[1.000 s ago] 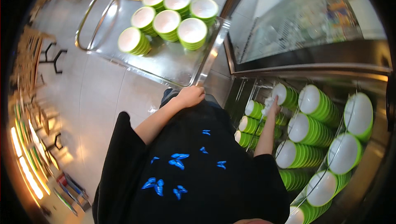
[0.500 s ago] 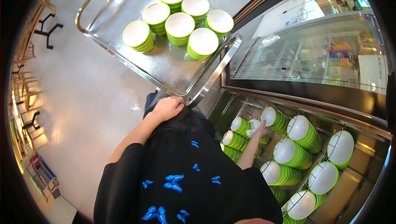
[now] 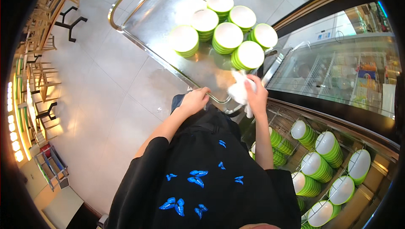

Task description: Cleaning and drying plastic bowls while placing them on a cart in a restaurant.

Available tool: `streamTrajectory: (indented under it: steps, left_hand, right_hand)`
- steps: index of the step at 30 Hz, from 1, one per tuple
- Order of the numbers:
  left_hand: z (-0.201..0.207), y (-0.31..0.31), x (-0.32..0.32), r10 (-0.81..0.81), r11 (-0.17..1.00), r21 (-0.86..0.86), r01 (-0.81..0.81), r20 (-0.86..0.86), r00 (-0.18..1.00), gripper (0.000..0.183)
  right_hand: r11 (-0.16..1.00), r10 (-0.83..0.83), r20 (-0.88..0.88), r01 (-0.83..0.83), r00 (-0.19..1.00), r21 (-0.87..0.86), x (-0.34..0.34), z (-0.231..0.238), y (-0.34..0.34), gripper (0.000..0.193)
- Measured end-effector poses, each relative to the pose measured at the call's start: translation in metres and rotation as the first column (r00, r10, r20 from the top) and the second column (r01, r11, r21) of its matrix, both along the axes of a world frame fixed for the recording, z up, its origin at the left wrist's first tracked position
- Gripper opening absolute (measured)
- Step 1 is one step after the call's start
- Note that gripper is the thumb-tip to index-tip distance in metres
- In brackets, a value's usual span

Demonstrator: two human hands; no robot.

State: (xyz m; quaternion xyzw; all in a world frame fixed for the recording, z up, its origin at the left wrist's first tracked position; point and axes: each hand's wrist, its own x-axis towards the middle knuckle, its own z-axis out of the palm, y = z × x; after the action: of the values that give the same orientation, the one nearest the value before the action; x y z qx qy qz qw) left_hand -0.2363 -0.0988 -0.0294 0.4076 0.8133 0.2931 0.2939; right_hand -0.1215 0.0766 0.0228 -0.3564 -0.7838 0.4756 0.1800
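My right hand [image 3: 256, 96] is closed around a crumpled white cloth [image 3: 238, 89], held over the near right corner of a metal cart [image 3: 162, 62]. The cloth hangs close to the nearest stack of bowls [image 3: 248, 56]. My left hand [image 3: 196, 101] lies at the cart's near edge, its fingers curled over the rim. Several stacks of green bowls with white insides [image 3: 228, 36] stand on the cart's tray, towards its right side.
Right of me, a wire rack [image 3: 322, 155] holds many more green bowls lying in tilted stacks. Above it is a glass-fronted cabinet [image 3: 333, 66] with packages inside. Wooden tables and stools [image 3: 48, 39] stand far left on the tiled floor [image 3: 114, 77].
My right hand has lifted out of the rack with the white cloth and come over the cart's corner. My left hand stays at the cart's edge. The whole view has shifted.
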Motion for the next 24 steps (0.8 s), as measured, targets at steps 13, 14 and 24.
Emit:
streamTrajectory:
  steps: [13,14,24]
  left_hand:
    - [-0.02,-0.014,-0.145,0.639,0.758,0.026,-0.651,0.166,0.751,0.046]
    - [-0.022,-0.012,-0.155,0.61,0.776,0.064,-0.628,0.179,0.772,0.054]
    - [-0.023,0.022,-0.154,0.247,0.967,-0.093,-0.237,0.577,0.778,0.06]
  right_hand:
    - [0.941,0.317,0.38,-0.236,0.869,-0.243,-0.2,-0.104,-0.018,0.048]
    - [0.929,0.31,0.298,-0.22,0.903,-0.299,-0.199,-0.105,-0.019,0.044]
    - [0.951,0.209,0.362,-0.103,0.908,-0.291,-0.139,-0.093,-0.027,0.036]
